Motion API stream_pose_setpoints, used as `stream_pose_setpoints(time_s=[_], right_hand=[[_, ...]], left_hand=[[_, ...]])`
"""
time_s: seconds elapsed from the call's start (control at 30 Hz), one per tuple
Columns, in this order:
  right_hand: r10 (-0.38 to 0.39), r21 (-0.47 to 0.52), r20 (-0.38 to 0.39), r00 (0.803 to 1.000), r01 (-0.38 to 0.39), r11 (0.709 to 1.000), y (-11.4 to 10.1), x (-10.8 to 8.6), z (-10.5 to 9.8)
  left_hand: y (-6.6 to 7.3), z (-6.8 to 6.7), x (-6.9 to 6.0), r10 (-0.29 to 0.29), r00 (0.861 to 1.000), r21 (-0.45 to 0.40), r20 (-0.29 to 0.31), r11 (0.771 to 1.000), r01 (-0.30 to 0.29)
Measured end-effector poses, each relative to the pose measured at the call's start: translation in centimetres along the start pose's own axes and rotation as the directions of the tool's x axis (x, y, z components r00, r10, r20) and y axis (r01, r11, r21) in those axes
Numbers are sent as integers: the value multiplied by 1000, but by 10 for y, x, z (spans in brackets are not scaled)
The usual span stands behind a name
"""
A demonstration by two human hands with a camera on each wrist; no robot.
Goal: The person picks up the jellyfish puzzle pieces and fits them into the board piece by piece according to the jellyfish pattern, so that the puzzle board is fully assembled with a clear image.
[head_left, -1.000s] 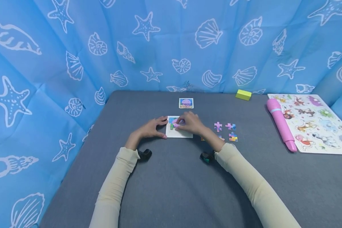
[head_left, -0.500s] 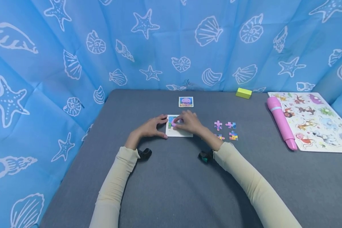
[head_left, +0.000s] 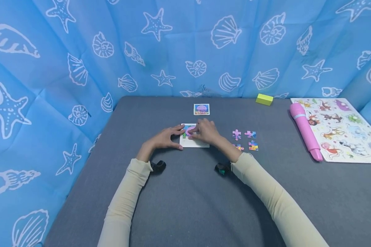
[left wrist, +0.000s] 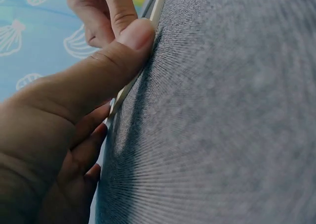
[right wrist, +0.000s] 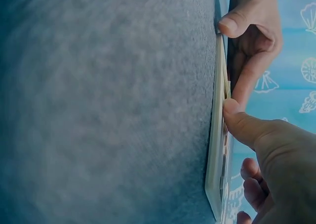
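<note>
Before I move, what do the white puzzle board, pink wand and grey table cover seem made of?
Puzzle board: perhaps wood or thick card, matt, judging by its solid pale edge.
Pink wand: probably plastic, smooth, from its even colour and moulded shape.
Grey table cover: apparently woven cloth, matt, its weave showing in the left wrist view.

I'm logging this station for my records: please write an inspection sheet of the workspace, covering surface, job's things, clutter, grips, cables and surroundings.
Surface: dark grey table, fabric-like texture.
Job's things: white puzzle board with part of a colourful picture showing; jellyfish card beyond it; at least four loose jigsaw pieces to its right.
Clutter: yellow-green block; pink wand along the left edge of the animal board.
Grips: left grip, a bare hand, touches the puzzle board's left side; right grip, also bare, touches the picture, whether pinching a piece cannot be told.
Cables: nothing seen.
Surroundings: blue curtain with white seashell print.
</note>
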State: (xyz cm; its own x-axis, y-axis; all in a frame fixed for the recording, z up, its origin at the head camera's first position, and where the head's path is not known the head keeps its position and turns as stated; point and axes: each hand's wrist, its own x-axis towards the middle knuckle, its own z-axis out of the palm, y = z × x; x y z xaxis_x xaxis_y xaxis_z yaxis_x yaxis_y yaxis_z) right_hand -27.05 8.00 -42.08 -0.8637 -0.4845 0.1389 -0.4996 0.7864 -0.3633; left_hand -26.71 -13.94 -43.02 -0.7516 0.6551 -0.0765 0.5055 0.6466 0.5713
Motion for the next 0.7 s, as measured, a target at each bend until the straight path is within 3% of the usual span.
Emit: stream_pose_setpoints(time_s=[0.3, 0.7], right_hand=[[2, 57, -18, 1000, -1, 998, 3, 2, 3], [3, 39, -4, 1000, -2, 999, 5, 1, 5]], left_hand=[[0, 0, 2, -12, 1000, 5, -14, 1000, 12], [-3, 2, 0, 7, 1000, -1, -30, 1000, -7]])
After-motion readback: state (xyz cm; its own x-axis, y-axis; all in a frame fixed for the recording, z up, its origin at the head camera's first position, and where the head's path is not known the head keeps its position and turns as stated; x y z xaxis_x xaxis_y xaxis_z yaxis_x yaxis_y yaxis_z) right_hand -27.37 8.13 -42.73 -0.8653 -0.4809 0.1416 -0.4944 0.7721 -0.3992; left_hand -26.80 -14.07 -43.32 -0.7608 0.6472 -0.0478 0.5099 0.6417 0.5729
